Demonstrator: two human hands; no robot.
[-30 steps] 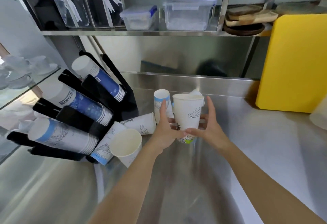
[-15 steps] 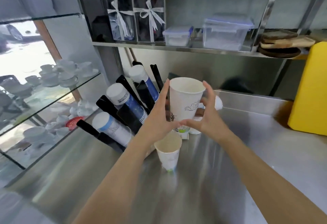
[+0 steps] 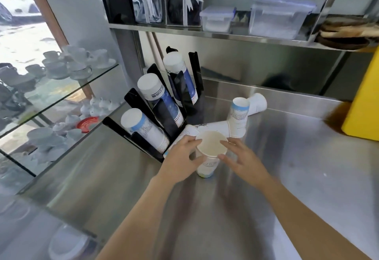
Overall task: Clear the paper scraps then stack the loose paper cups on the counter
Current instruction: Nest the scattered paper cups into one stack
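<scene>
A white paper cup [image 3: 211, 146] stands upright on the steel counter [image 3: 287, 177], nested into a second cup [image 3: 206, 169] under it. My left hand [image 3: 181, 162] grips its left side with thumb and fingers. My right hand [image 3: 241, 160] touches its right side and rim with thumb and fingertips, the other fingers spread. Behind stand an upside-down short stack of cups [image 3: 239, 116], a cup lying on its side [image 3: 257, 103] and two more lying cups [image 3: 217, 127] [image 3: 189, 132]. I see no paper scraps.
A black cup rack [image 3: 143, 105] holding three tilted cup stacks stands just left of my hands. Glass shelves with porcelain cups [image 3: 78, 62] are further left. A yellow board [image 3: 363, 105] leans at the right. A steel shelf [image 3: 225, 34] with plastic boxes runs above.
Both hands have lowered the held cup into the upright cup on the counter, so the two are now nested. The camera has tilted and swung left.
</scene>
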